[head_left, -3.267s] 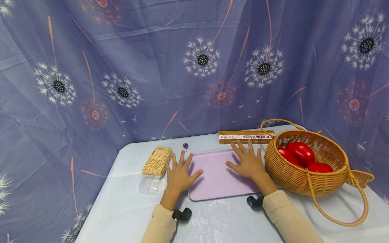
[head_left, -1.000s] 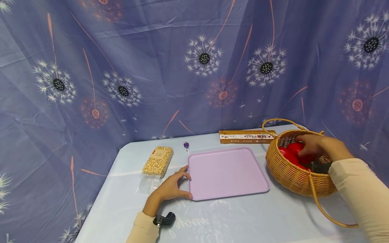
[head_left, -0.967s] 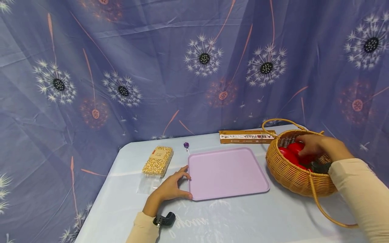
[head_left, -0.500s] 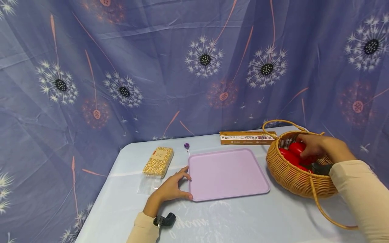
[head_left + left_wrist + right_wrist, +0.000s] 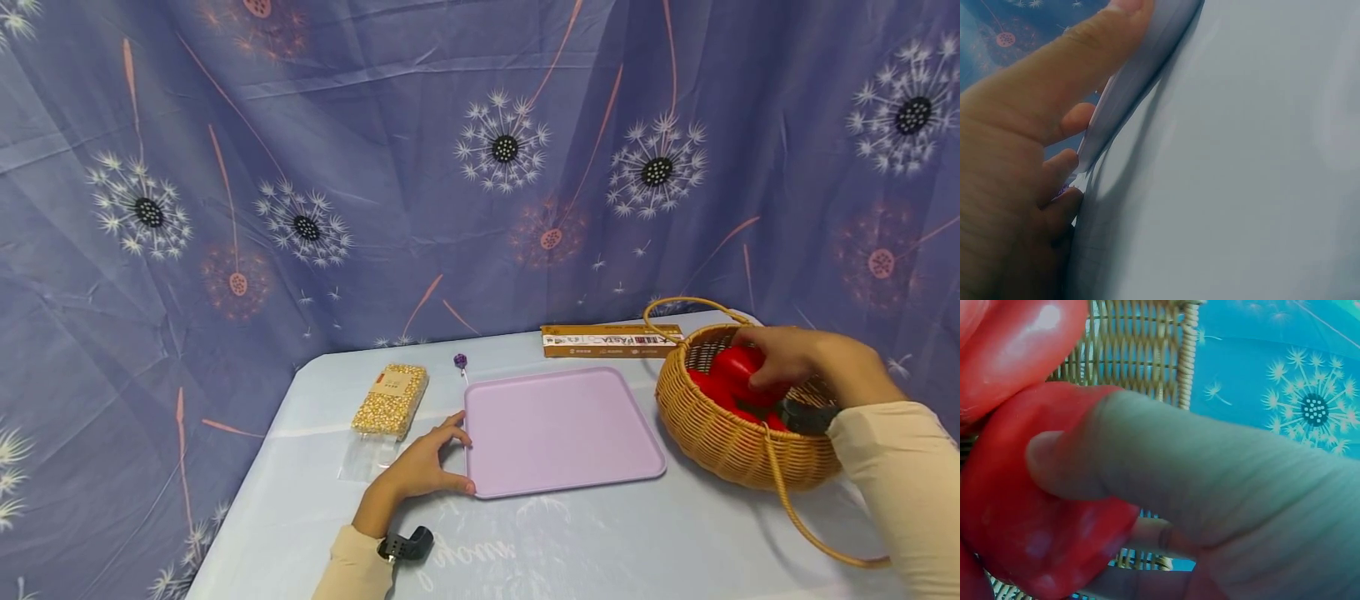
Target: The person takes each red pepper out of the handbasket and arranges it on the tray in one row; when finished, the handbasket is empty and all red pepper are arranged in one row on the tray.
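My right hand [image 5: 791, 357] is inside the wicker basket [image 5: 720, 442] at the right. Its thumb and fingers grip a glossy, lobed red bell pepper [image 5: 1016, 506], and in the right wrist view the thumb presses on the pepper's side. Other red peppers [image 5: 1029, 344] lie close against it; their lower parts are hidden. At the left side of the lilac tray [image 5: 562, 433], my left hand [image 5: 416, 467] holds the near corner. Its thumb is at the front edge and its bent fingers are along the left edge.
A packet of yellow kernels [image 5: 390, 402] lies left of the tray. A purple lollipop [image 5: 461, 361] is by its far left corner. Behind stands a brown pasta box [image 5: 611, 342]. One basket handle [image 5: 810, 537] hangs toward the front, and a patterned curtain [image 5: 405, 167] backs the table.
Both hands were spread over the tray earlier. The left has moved to the tray's near left corner, the right into the basket, where it has gripped a pepper and lately shifted slightly right.
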`<state>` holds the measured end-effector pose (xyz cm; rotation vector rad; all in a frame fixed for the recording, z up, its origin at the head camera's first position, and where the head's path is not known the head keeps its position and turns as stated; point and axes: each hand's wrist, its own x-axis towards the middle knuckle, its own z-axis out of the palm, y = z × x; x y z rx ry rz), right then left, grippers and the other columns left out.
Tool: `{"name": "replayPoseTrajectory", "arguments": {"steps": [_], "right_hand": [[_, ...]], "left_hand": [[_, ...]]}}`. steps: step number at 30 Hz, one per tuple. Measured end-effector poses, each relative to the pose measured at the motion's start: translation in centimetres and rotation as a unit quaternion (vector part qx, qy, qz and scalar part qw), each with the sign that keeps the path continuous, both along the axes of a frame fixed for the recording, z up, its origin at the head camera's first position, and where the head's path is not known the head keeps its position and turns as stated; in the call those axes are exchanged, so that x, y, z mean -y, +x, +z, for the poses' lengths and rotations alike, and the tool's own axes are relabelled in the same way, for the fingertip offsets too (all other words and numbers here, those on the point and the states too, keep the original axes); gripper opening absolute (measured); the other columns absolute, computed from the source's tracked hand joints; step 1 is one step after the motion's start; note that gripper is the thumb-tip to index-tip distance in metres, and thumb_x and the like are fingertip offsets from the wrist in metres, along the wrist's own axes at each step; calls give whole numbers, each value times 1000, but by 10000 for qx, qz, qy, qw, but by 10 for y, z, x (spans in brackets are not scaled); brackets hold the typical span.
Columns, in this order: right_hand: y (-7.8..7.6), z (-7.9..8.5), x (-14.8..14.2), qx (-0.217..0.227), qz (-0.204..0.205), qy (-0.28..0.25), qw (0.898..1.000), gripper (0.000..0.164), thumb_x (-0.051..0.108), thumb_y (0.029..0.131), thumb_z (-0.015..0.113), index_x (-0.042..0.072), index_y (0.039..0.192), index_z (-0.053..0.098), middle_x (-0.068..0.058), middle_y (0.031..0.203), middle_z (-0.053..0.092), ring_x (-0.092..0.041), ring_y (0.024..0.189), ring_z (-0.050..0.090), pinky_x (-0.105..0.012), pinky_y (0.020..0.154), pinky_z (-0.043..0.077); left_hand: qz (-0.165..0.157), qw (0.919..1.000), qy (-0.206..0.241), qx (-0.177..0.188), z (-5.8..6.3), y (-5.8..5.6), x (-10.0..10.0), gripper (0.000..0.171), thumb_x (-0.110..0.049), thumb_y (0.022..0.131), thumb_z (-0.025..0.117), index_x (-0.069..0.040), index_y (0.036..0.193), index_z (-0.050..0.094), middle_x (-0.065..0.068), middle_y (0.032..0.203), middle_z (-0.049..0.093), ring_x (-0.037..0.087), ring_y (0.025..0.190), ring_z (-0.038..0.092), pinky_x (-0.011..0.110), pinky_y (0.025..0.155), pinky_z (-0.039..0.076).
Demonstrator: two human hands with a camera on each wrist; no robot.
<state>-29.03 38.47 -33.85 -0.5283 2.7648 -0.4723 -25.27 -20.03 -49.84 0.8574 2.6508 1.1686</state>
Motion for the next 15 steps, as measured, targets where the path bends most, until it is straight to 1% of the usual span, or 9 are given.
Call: {"name": "replayPoseTrajectory", "arguments": {"steps": [5,7,9,12,15], "right_hand": [[4,3,-2,276,162,-534,9981,58,2,72,77,-4,122,48,-7,97,60,-22,85,58,-33,68,54],[6,4,-3,439,162,-791,9958,60,-1,72,76,-5,124,46,-8,99,62,-23,87,59,-32,69,55],[9,5,-5,512,133,-1006,9935,62,-2,73,76,-7,126,43,-11,104,64,-24,90,60,-32,70,56],[13,9,-6,471,71,-1240,9911,65,-2,76,78,-8,129,41,-17,112,64,-27,95,61,-33,71,57],[17,13,-7,208,-3,-1272,9917,67,0,77,80,-5,131,41,-20,115,63,-27,96,63,-33,71,57]], "left_hand": [[-15,10000,-31,-46,1,0,0,63,-45,66,93,-21,115,61,8,164,29,35,149,25,57,116,26],[24,10000,-75,-26,1,-1,1,64,-46,66,93,-23,115,60,7,164,28,33,149,25,55,117,25],[57,9999,-109,-11,1,-1,1,64,-47,66,93,-24,115,60,5,164,28,31,149,24,54,117,24],[62,9999,-130,-6,1,-1,0,64,-47,66,93,-24,115,60,5,165,28,31,150,24,53,118,24],[44,9999,-115,4,1,0,0,64,-47,66,93,-23,116,60,5,164,28,31,150,24,54,118,24]]}}
